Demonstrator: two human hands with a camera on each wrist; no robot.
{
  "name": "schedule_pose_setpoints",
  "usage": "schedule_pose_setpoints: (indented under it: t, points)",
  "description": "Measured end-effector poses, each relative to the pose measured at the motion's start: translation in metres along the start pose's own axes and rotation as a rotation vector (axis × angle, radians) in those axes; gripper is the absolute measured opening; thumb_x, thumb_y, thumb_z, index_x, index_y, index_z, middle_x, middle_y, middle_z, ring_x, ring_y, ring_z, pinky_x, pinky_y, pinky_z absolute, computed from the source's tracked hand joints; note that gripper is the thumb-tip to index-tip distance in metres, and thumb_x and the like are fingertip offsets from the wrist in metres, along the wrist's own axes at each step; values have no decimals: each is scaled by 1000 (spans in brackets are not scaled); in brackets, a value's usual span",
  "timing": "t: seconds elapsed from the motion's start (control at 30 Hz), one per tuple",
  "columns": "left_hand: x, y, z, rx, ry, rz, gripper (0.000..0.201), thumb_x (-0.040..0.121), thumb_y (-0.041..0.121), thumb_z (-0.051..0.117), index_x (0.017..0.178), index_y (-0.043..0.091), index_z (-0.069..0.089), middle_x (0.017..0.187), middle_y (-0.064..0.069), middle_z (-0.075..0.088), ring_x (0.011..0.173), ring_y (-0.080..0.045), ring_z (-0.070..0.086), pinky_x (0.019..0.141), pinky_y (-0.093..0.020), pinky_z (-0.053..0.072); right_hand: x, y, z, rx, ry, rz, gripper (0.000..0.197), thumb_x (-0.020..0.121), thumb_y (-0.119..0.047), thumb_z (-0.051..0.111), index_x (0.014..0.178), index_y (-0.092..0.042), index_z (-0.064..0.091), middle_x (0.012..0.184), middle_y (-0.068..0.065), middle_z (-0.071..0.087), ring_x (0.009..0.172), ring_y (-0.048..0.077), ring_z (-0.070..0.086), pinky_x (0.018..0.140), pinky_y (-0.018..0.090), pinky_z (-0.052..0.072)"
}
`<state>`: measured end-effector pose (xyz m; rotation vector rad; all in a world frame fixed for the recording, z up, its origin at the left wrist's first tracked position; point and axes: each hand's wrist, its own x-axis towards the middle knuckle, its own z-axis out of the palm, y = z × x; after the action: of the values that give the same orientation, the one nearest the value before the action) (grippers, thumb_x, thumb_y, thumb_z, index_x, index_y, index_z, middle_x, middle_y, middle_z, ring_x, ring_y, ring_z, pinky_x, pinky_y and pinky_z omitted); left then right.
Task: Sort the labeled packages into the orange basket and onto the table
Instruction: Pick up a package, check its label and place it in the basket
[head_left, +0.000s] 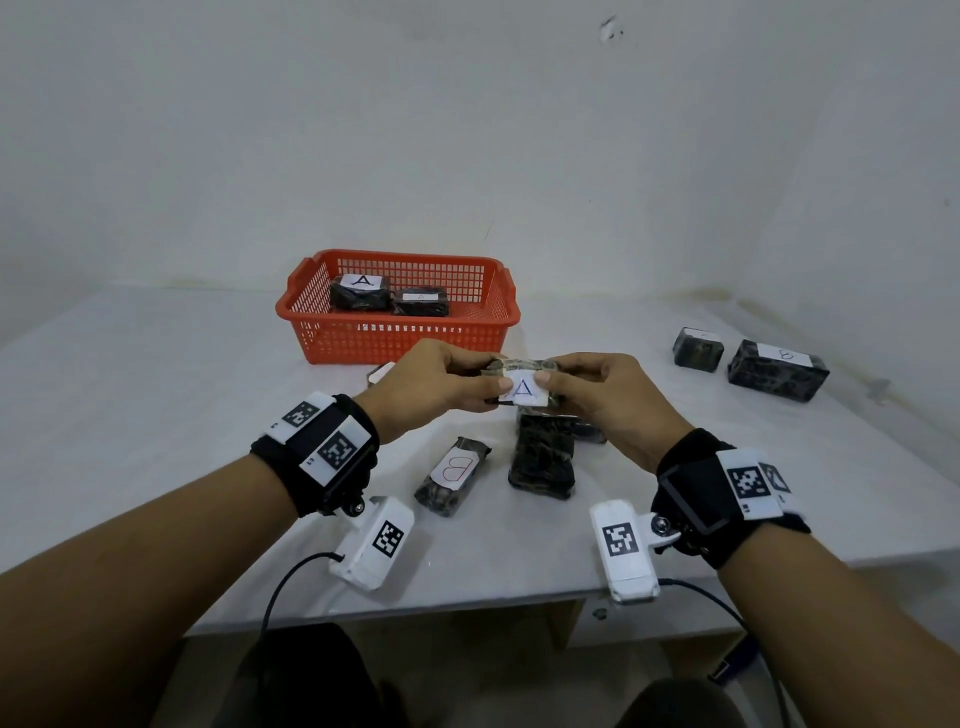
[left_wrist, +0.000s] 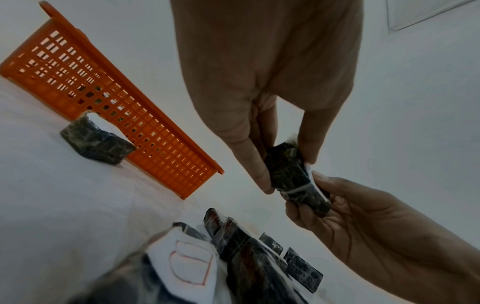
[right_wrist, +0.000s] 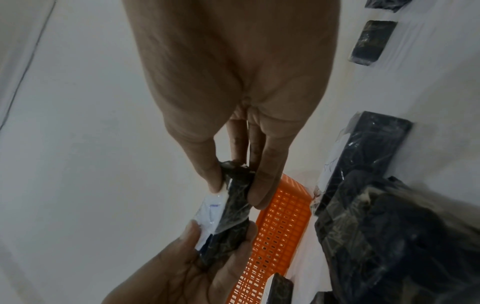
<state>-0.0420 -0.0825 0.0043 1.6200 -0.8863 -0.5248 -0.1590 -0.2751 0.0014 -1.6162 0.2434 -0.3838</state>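
Note:
Both hands hold one dark wrapped package (head_left: 522, 388) with a white label marked A, in the air in front of the orange basket (head_left: 405, 338). My left hand (head_left: 496, 376) pinches its left end between thumb and fingers, and my right hand (head_left: 550, 374) pinches the right end. The left wrist view shows the left hand (left_wrist: 288, 170) on the package (left_wrist: 293, 185) from above. In the right wrist view the right hand (right_wrist: 237, 191) grips the package's end (right_wrist: 233, 207). Two A packages (head_left: 361, 293) lie in the basket.
On the table under the hands lie a package marked B (head_left: 453, 475) and a larger dark package (head_left: 543, 457). Another package (head_left: 379, 371) sits half hidden against the basket front. At the far right stand a B package (head_left: 777, 370) and a small one (head_left: 697, 349).

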Motion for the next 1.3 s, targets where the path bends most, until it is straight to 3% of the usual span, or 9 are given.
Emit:
schedule_pose_setpoints:
  t: [0.2,0.4,0.47,0.6,0.7,0.83,0.97,1.07,1.3]
  points:
    - [-1,0,-3,27,28,28,26,96,10,72,121,4,76,112,-12,79,109,-33,73,98,-40,60,-1,1,-1,-92,-50,-18,35,80,-2,84,113,-3,74,105,12,79,94,20,77,78,22,59]
    - [-3,-4,-4,11,22,68,26,93,8,75,118,3,76,111,-15,79,95,-18,73,91,-31,62,-4,-1,-1,-83,-46,-31,34,80,0,83,113,-3,73,106,12,79,94,19,77,75,20,59]
    - [-3,-5,-3,31,46,91,26,91,5,76,117,2,77,109,-14,79,93,-16,74,87,-26,61,-4,-2,1,-22,-76,12,34,84,-2,80,116,-3,71,109,14,78,99,24,77,80,27,62]
    - [-4,-4,-3,57,54,119,37,85,2,82,121,3,75,113,-6,80,106,-16,75,97,-25,58,-4,-6,4,48,-83,97,28,96,-17,70,115,4,71,115,20,76,100,33,75,80,34,63]
    - [-4,1,-1,41,38,124,49,82,3,84,129,5,71,119,-3,78,114,-11,72,103,-25,54,-2,-6,4,48,-40,69,26,94,-11,71,111,9,70,115,28,73,98,35,75,88,43,62]
    - [-4,5,4,-83,11,52,30,98,17,70,125,5,73,117,-10,78,113,-22,73,98,-33,59,-2,-8,5,68,3,15,27,90,-5,75,110,11,69,111,33,72,108,51,68,98,56,56]
    - [0,2,2,-89,109,35,24,99,8,67,118,-3,74,109,-19,78,104,-36,75,89,-35,64,-5,-11,7,64,-21,7,21,90,-4,74,108,6,71,111,31,72,98,42,73,96,52,57]
    - [-1,1,3,-54,116,55,23,98,6,68,119,-2,75,108,-18,78,98,-30,76,84,-31,64,-6,-10,7,59,-23,18,25,93,-10,72,111,7,70,109,28,74,96,34,73,93,46,60]
    - [-4,-3,7,-114,74,24,26,100,12,66,121,-2,73,113,-15,78,103,-26,75,93,-37,62,-6,-7,6,30,9,0,25,90,-12,76,107,7,73,102,25,77,98,39,75,95,52,59]
